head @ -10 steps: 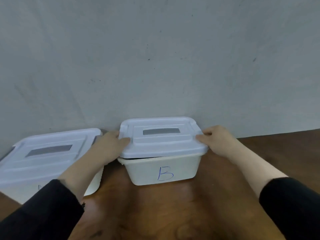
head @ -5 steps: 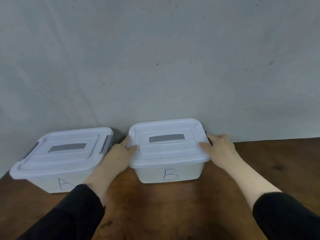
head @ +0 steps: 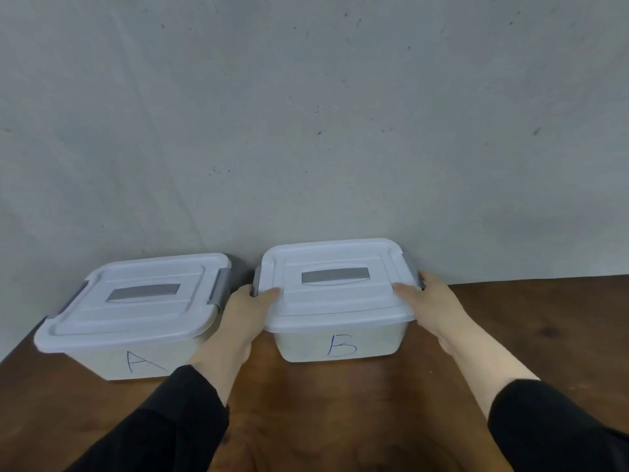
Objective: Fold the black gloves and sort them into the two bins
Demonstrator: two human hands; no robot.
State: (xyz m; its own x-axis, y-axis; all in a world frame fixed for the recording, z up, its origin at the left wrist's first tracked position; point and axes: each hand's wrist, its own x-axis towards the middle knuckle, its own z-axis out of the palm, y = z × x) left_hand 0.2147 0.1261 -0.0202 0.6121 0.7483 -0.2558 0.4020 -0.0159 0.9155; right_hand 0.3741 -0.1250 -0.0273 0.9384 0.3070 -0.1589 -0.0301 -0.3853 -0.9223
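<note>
Bin A (head: pixel 136 356) stands at 9 o'clock on the wooden table (head: pixel 340 420), lid on, contents hidden. The left hand (head: pixel 248 311) grips the left edge of bin B's lid (head: pixel 337 284); its fingers are hidden at the clasp. Bin B (head: pixel 340 342) sits at centre against the wall (head: pixel 306 131). The right hand (head: pixel 432 301) grips the lid's right edge at 3 o'clock. No gloves show.

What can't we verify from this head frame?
- Contents of bin B and bin A: hidden by closed lids and cloudy walls; no gloves visible.
- Bin B's side clips: covered by the left hand and right hand, so latched or not is unclear.
- Fingers of both hands: mostly tucked behind the lid edge.
- Sleeves: cut off by the bottom edge.
</note>
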